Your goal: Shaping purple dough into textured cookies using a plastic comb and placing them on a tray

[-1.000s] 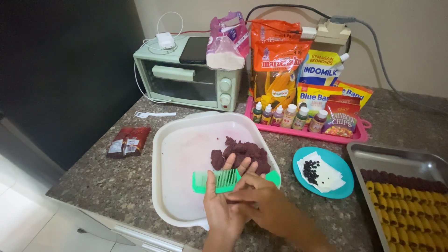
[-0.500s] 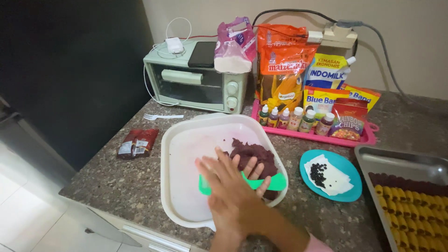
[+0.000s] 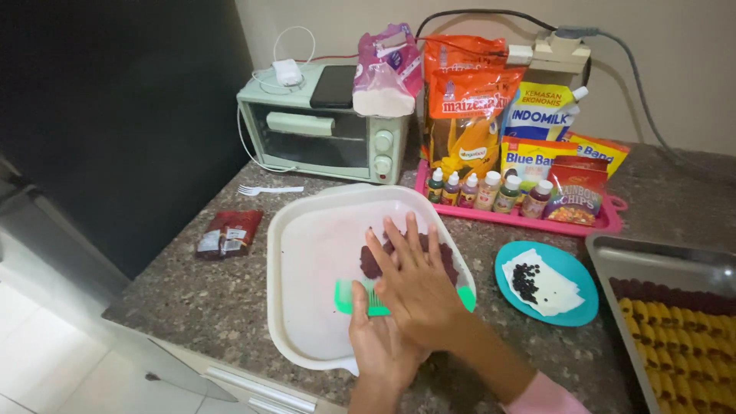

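Right hand [image 3: 414, 287] lies flat and open over the left hand [image 3: 381, 337], apparently pressing something onto the green comb [image 3: 357, 297] in the white tray [image 3: 307, 230].

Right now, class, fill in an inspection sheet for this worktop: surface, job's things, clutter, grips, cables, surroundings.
Surface: speckled stone counter.
Job's things: white tray holding dark dough and a green comb.
Clutter: pink tray of packets and small bottles; blue plate; baking tin; fork; wrapper.
Grips: right hand flat over left hand, above the comb.
Cables: white cable on the mini oven; grey cable along the wall.
Surroundings: nothing seen beyond a plain wall.
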